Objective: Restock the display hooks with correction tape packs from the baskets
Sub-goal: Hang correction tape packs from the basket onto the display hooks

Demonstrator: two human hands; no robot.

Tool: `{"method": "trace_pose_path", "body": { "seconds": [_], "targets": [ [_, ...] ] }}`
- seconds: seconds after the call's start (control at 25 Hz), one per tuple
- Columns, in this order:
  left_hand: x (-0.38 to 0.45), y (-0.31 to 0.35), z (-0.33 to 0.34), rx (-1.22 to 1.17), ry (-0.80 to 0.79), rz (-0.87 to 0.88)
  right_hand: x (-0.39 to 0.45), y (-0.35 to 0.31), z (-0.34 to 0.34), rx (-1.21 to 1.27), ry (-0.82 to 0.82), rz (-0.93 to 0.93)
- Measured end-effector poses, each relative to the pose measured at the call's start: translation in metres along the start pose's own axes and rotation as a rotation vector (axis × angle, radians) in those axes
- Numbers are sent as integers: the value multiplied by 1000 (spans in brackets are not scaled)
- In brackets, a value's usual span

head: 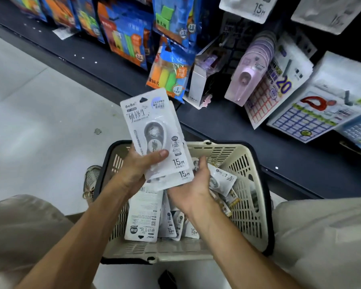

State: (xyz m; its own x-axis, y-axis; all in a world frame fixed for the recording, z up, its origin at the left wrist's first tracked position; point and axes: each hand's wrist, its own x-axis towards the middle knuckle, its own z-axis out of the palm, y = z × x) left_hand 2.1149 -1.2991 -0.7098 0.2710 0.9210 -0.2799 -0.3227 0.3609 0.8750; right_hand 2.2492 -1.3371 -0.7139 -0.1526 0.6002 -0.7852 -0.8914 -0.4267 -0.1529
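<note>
Grey-white correction tape packs (154, 130), marked 15M, form a small fanned stack that I hold in my left hand (141, 165), thumb pressed across the front blister, fingers curled behind. My right hand (193, 184) sits palm-up just under the stack's lower edge, fingers loosely extended towards it; whether it touches the card I cannot tell. Both hands hover above a beige plastic basket (248, 184) on the floor, in which more packs (143, 217) lie jumbled. Beyond it, display hooks carry hanging label sheets (267, 97) and a lilac tape dispenser pack (246, 80).
</note>
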Motion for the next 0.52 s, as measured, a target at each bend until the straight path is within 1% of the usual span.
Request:
{"method": "trace_pose_path", "body": {
  "seconds": [0.08, 0.16, 0.2, 0.24, 0.28, 0.32, 0.36, 0.44, 0.48, 0.52],
  "targets": [
    [1, 3, 3, -18, -30, -7, 2, -4, 5, -101, -29, -31],
    [1, 9, 0, -22, -22, -13, 9, -6, -4, -314, 12, -82],
    [0, 11, -4, -11, 23, -17, 12, -5, -10, -427, 14, -110],
    [-2, 12, -9, 7, 87, -23, 15, -7, -19, -506, -22, -124],
    [-3, 12, -15, 28, 153, -31, 19, -10, -29, -544, -44, -105],
    [-4, 10, -22, 51, 214, -41, 25, -14, -39, -611, -13, -83],
    [-7, 9, -28, 73, 263, -50, 33, -15, -50, -769, 82, -97],
    [-11, 4, -39, 94, 324, -73, 51, -12, -75, -1293, 401, -158],
    [-12, 1, -45, 98, 340, -80, 58, -6, -85, -1427, 490, -190],
    [-13, 0, -49, 107, 352, -83, 63, -3, -91, -1428, 516, -201]
  ]
}}
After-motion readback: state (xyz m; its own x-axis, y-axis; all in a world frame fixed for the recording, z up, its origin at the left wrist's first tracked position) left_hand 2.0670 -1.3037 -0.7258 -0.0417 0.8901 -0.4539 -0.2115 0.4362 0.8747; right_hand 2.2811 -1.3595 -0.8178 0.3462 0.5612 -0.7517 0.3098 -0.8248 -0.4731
